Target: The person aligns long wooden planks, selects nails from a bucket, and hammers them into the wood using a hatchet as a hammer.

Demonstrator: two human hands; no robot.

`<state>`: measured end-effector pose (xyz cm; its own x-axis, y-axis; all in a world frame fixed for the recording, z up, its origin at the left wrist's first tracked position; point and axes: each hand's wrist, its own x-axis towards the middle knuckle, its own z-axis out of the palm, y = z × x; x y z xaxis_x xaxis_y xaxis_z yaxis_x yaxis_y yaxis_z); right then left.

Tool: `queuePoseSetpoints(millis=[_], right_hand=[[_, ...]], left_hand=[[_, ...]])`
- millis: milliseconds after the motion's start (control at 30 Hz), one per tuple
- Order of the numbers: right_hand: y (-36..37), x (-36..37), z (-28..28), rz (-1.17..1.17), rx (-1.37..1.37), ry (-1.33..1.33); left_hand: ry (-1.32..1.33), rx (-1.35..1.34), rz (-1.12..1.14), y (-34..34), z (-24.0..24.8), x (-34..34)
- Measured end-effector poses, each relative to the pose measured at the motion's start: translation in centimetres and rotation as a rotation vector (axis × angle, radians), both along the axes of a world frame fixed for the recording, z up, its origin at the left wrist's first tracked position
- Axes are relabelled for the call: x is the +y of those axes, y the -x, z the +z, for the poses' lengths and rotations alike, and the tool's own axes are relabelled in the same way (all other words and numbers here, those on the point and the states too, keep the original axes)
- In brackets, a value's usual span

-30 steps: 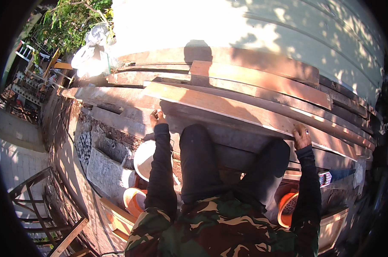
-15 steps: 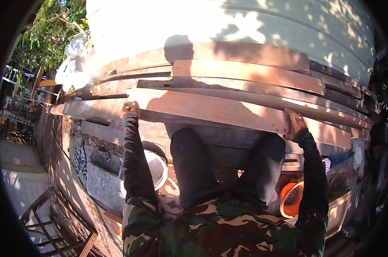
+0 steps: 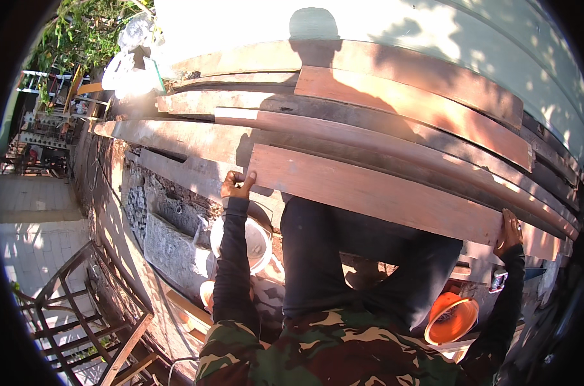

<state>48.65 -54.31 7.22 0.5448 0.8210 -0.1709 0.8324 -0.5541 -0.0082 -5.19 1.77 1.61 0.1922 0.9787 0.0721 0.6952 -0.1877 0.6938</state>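
Board of reddish-brown wood, in the head view, now lies nearer the dark trousers than half a second ago, shifted rightward and slanting down to the right, in front of the stacked planks. The right hand is clasped around its right end; the left hand has its thumb against the left end, though whether its fingers grip it I cannot tell. The orange bucket now shows clear of the right sleeve.
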Motion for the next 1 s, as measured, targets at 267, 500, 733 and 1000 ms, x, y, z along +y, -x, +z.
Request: queuePoseSetpoints(millis=[267,500,733,1000], right_hand=[[0.8,3.0,1.2,0.013,0.063,0.039],[-1.0,0.9,0.8,-0.086,0.04,0.105],[-1.8,1.2,0.3,-0.065,0.058,0.037],[-2.4,1.9,1.0,-0.095,0.064,0.15]], left_hand=[[0.026,-0.001,-0.17,-4.9,2.3,4.7],[0.163,-0.166,-0.231,-6.0,0.3,4.0],[0.166,-0.226,-0.093,-6.7,0.3,3.4],[0.153,-0.112,-0.102,-7.3,1.4,4.0]])
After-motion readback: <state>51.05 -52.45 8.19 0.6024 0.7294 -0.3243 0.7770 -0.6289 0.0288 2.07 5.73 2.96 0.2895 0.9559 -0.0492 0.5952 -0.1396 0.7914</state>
